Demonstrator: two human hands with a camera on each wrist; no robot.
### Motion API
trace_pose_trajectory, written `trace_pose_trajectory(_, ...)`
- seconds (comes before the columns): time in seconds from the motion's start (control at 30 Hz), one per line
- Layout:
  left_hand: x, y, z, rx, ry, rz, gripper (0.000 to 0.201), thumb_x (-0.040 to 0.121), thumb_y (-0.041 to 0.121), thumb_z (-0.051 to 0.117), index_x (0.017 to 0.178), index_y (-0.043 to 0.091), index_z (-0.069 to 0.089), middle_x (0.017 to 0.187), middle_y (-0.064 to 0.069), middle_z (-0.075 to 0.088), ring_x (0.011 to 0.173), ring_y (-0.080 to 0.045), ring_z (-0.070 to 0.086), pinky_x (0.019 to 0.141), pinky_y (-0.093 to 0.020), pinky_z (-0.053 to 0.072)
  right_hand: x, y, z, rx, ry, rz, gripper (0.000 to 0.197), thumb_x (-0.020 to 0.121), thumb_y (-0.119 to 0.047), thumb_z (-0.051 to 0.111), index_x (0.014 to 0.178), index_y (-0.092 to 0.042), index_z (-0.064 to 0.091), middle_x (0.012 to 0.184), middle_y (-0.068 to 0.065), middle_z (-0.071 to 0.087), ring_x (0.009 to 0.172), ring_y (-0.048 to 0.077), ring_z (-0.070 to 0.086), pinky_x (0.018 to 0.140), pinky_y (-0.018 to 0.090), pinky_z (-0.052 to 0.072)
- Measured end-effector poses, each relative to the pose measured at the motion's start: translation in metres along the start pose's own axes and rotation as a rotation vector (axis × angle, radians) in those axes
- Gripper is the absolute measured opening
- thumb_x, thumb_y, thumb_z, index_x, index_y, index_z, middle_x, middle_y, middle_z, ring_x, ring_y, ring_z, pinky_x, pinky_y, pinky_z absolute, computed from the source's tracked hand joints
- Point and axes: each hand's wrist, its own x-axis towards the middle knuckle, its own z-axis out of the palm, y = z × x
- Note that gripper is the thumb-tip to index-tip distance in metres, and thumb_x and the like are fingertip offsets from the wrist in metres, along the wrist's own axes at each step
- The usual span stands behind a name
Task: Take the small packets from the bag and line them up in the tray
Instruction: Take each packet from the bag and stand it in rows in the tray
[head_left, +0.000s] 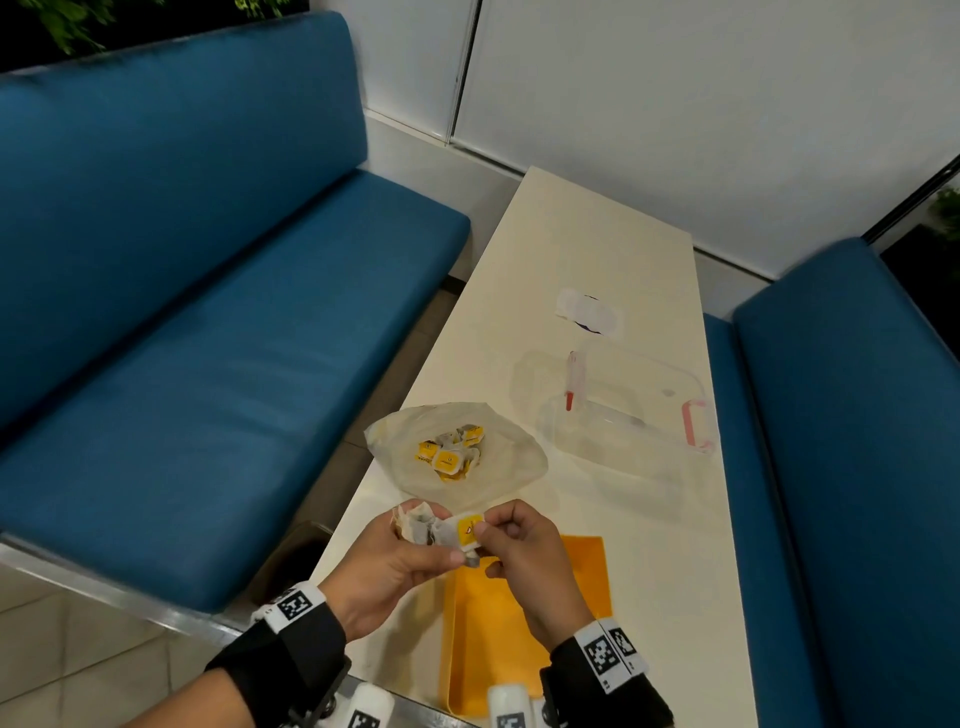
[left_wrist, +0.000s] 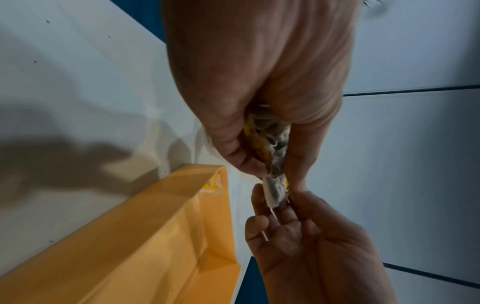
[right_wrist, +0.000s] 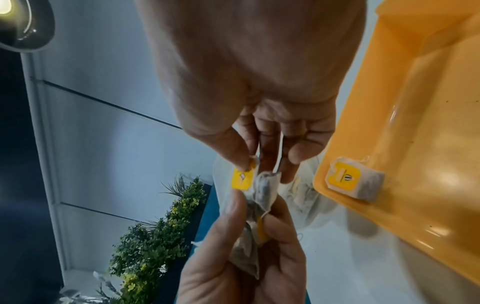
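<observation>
Over the near end of the table, my left hand (head_left: 434, 535) grips a crumpled bunch of tea-bag packets (head_left: 418, 527). My right hand (head_left: 485, 545) pinches one packet with a yellow tag (head_left: 469, 530) at the edge of that bunch. Just below the hands lies the yellow tray (head_left: 524, 623). In the right wrist view one packet (right_wrist: 355, 181) lies flat in the tray (right_wrist: 415, 123). Beyond the hands the clear plastic bag (head_left: 514, 457) lies open, with several yellow-tagged packets (head_left: 452, 452) in it.
A clear plastic container with red latches (head_left: 623, 410) stands to the right of the bag, and a white wrapper (head_left: 589, 312) lies farther back. Blue benches (head_left: 208, 364) flank the narrow cream table (head_left: 597, 234). White bottles (head_left: 506, 701) stand at the near edge.
</observation>
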Motion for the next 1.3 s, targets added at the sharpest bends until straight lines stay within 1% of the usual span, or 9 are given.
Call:
trace_pose_trajectory(0.13, -0.004, 0.002, 0.002, 0.053, -0.036, 0.024, 0.056, 0.068, -0.011, 0.084, 0.116, -0.008, 0.056, 0.107, -0.029, 0.069, 0.095, -0.039, 0.072, 0.081, -0.039, 0.061, -0.001, -0.004, 0.002, 0.025, 0.027, -0.052, 0.004, 0.088, -0.005, 0.069, 0.088, -0.005, 0.065, 0.081, 0.008, 0.069, 0.072, 0.013, 0.062, 0.055, 0.015, 0.045)
trace_pose_trajectory(0.4, -0.009, -0.002, -0.002, 0.085, -0.097, -0.004, 0.058, 0.069, -0.012, 0.086, 0.120, -0.006, 0.060, 0.118, -0.030, 0.069, 0.105, -0.044, 0.069, 0.095, -0.049, 0.058, -0.005, -0.013, 0.009, 0.121, 0.047, -0.097, 0.007, 0.095, -0.007, 0.062, 0.102, -0.009, 0.065, 0.077, 0.003, 0.064, 0.056, 0.015, 0.057, 0.049, 0.021, 0.043)
trace_pose_trajectory(0.47, -0.009, -0.003, -0.006, 0.085, -0.054, -0.025, 0.055, 0.068, -0.012, 0.085, 0.117, -0.006, 0.060, 0.113, -0.028, 0.070, 0.103, -0.042, 0.070, 0.092, -0.047, 0.060, -0.005, -0.016, 0.006, 0.110, 0.049, -0.096, 0.007, 0.096, -0.007, 0.061, 0.101, -0.008, 0.066, 0.073, 0.001, 0.064, 0.055, 0.014, 0.057, 0.047, 0.021, 0.042)
trace_pose_trajectory(0.6, -0.010, -0.007, -0.015, 0.053, 0.025, -0.026, 0.047, 0.068, -0.016, 0.081, 0.108, -0.003, 0.062, 0.097, -0.022, 0.072, 0.090, -0.032, 0.072, 0.077, -0.036, 0.062, 0.000, -0.019, -0.011, -0.046, -0.008, -0.125, 0.004, 0.095, -0.009, 0.063, 0.092, -0.008, 0.065, 0.069, 0.008, 0.064, 0.055, 0.019, 0.059, 0.045, 0.023, 0.037)
trace_pose_trajectory(0.7, -0.011, -0.010, -0.022, 0.060, 0.053, -0.038, 0.044, 0.070, -0.016, 0.080, 0.109, -0.003, 0.062, 0.098, -0.022, 0.072, 0.091, -0.032, 0.072, 0.078, -0.035, 0.062, 0.000, -0.017, -0.023, -0.288, -0.093, -0.153, 0.010, 0.095, -0.010, 0.062, 0.085, -0.014, 0.063, 0.080, 0.004, 0.069, 0.059, 0.022, 0.069, 0.047, 0.023, 0.041)
trace_pose_trajectory(0.87, -0.010, -0.012, -0.028, 0.057, 0.069, -0.043, 0.043, 0.071, -0.014, 0.080, 0.110, -0.004, 0.062, 0.095, -0.019, 0.073, 0.088, -0.029, 0.073, 0.078, -0.032, 0.062, -0.001, 0.004, -0.031, -0.461, -0.139, -0.099, 0.019, 0.090, 0.005, 0.054, 0.091, -0.012, 0.063, 0.084, 0.015, 0.069, 0.068, 0.020, 0.071, 0.060, 0.031, 0.054)
trace_pose_trajectory(1.0, -0.008, -0.012, -0.030, 0.064, 0.084, -0.041, 0.047, 0.073, -0.014, 0.079, 0.116, -0.008, 0.060, 0.098, -0.020, 0.074, 0.089, -0.028, 0.074, 0.077, -0.032, 0.062, 0.003, 0.024, -0.033, -0.533, -0.121, -0.011, 0.014, 0.089, 0.001, 0.057, 0.086, -0.012, 0.062, 0.076, 0.008, 0.072, 0.066, 0.019, 0.071, 0.060, 0.038, 0.055)
trace_pose_trajectory(1.1, -0.007, -0.013, -0.030, 0.061, 0.083, -0.047, 0.049, 0.072, -0.014, 0.079, 0.116, -0.007, 0.060, 0.098, -0.020, 0.074, 0.091, -0.029, 0.074, 0.078, -0.034, 0.062, 0.004, 0.030, -0.032, -0.546, -0.140, 0.020, 0.010, 0.093, -0.006, 0.060, 0.085, -0.013, 0.059, 0.084, 0.002, 0.071, 0.065, 0.011, 0.072, 0.047, 0.024, 0.047)
trace_pose_trajectory(1.3, -0.004, -0.013, -0.026, 0.089, 0.072, -0.038, 0.055, 0.064, -0.008, 0.086, 0.114, -0.005, 0.061, 0.097, -0.019, 0.075, 0.091, -0.028, 0.074, 0.077, -0.034, 0.062, 0.014, 0.041, -0.028, -0.596, -0.183, 0.018, 0.023, 0.092, -0.002, 0.055, 0.085, -0.022, 0.063, 0.082, 0.003, 0.068, 0.060, 0.012, 0.070, 0.050, 0.021, 0.050)
